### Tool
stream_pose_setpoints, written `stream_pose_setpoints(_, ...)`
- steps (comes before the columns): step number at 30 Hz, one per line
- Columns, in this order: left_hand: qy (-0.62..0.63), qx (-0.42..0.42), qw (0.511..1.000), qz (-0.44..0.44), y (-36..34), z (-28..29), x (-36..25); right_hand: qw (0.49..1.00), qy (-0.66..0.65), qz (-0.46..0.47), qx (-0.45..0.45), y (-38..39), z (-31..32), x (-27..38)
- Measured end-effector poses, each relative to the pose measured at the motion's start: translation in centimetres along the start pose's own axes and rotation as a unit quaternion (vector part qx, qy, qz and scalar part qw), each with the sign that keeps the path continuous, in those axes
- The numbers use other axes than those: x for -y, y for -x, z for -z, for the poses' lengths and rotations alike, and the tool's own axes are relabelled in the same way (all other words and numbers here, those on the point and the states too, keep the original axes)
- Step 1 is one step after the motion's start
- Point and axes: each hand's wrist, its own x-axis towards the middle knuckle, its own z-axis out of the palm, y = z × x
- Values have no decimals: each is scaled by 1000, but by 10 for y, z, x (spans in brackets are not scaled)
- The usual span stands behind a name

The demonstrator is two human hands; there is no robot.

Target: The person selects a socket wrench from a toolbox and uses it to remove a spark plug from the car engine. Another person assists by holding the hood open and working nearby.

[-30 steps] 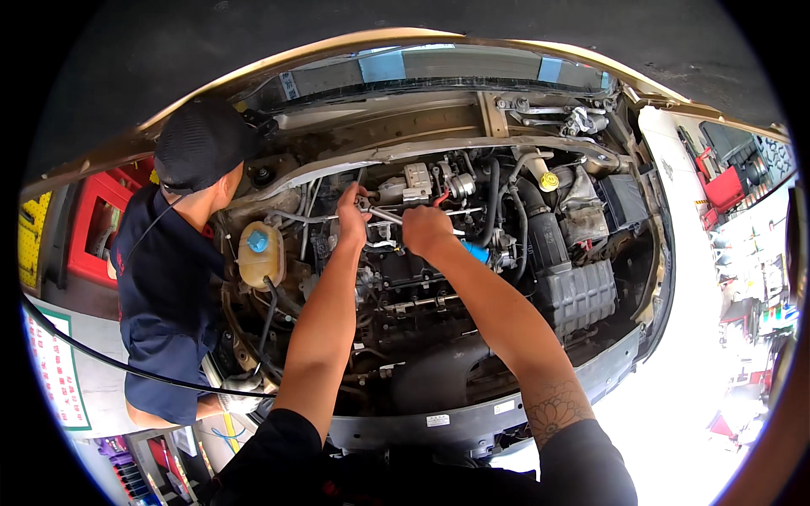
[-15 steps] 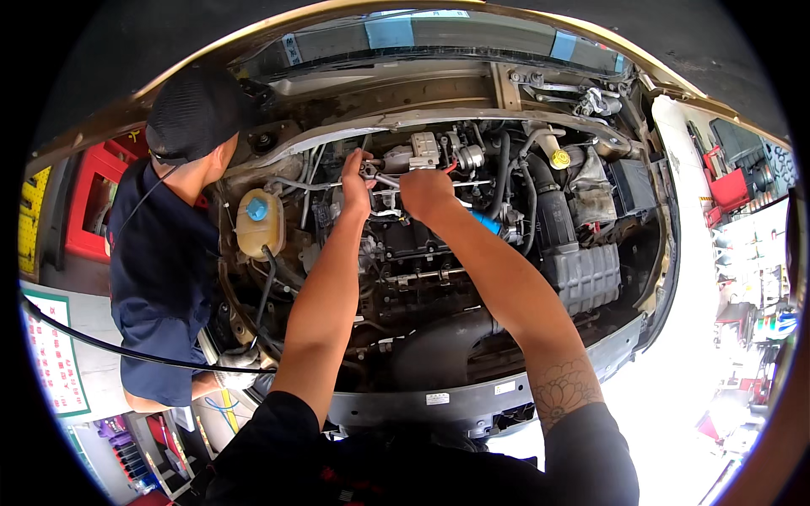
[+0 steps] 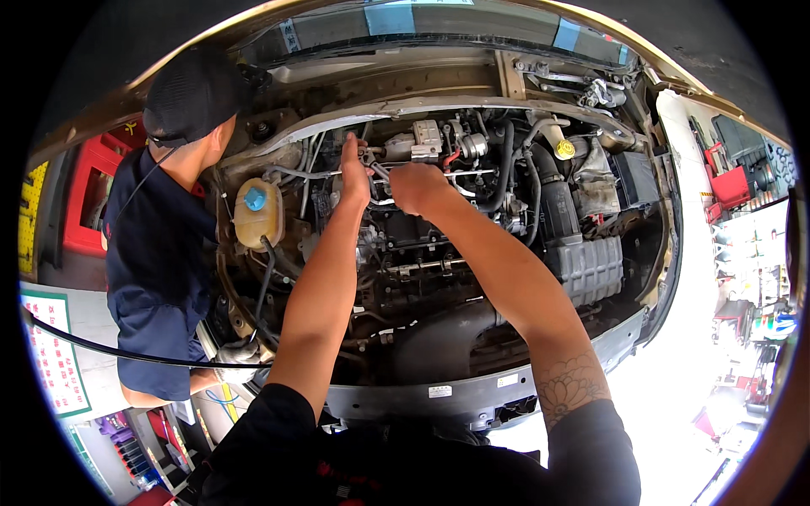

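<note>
Both my hands reach over the exposed car engine (image 3: 413, 232), towards its far side. My right hand (image 3: 419, 189) is closed around the handle of a metal wrench (image 3: 378, 168), which slants up and left out of the fist. My left hand (image 3: 354, 174) stands at the wrench's head, fingers stretched upward and palm side against the tool. What the head sits on is hidden. Just beyond are a silver metal housing (image 3: 419, 142) and a short red hose (image 3: 452, 158).
At left, a person in dark clothes and a cap (image 3: 192, 99) leans over the fender beside the coolant tank (image 3: 258, 221). A black cable (image 3: 143, 352) crosses the lower left. Right of my arms lie a yellow cap (image 3: 564, 149) and ribbed black box (image 3: 591, 271). The raised hood (image 3: 190, 46) hangs overhead.
The wrench handle has swung a little towards me with my right hand. My left fingers are stretched straighter upward. A blue item beside my right forearm is now out of sight.
</note>
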Motion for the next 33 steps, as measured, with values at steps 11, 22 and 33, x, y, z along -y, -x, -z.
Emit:
stream_pose_setpoints(11, -25, 47, 998, 15, 19, 0, -10, 990, 57, -33, -122, -21, -15, -21)
stream_pose_setpoints(22, -36, 237, 970, -29, 20, 31, 19, 892, -430, -109, 89, -29, 11, -36)
stream_pose_setpoints(33, -420, 165, 864, -221, 25, 21, -4, 875, -462, -107, 98, -30, 5, -27)
